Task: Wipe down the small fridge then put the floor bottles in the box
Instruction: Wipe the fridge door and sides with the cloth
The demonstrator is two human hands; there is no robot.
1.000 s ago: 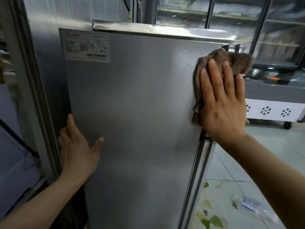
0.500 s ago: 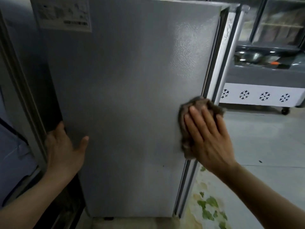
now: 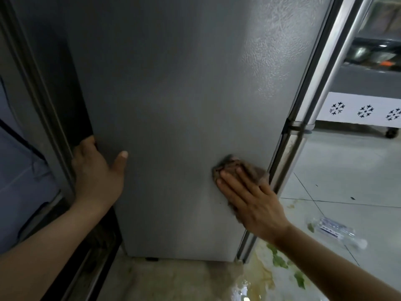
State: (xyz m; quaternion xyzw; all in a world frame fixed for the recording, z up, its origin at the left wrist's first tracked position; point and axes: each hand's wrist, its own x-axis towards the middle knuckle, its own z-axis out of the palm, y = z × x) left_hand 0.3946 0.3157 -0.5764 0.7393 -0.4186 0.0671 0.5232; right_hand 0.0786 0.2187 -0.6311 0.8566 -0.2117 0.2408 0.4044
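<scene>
The small grey fridge [image 3: 184, 94] fills the view, its side panel facing me. My right hand [image 3: 249, 198] presses a brown cloth [image 3: 230, 165] flat against the lower right of that panel, near the door seam. My left hand [image 3: 97, 172] grips the fridge's rear left edge, fingers behind it and thumb on the panel. A clear plastic bottle [image 3: 335, 230] with a blue-and-white label lies on its side on the tiled floor at the right.
A dark narrow gap and a metal frame [image 3: 43, 101] flank the fridge on the left. A white chest freezer [image 3: 364, 109] with snowflake marks stands at the back right on wheels. Green leaf scraps and a wet stain [image 3: 280, 261] cover the floor by the fridge's front corner.
My right hand has slid the cloth down the panel from the top right corner to the lower right. My view has dropped with it. The left hand keeps its hold on the rear edge.
</scene>
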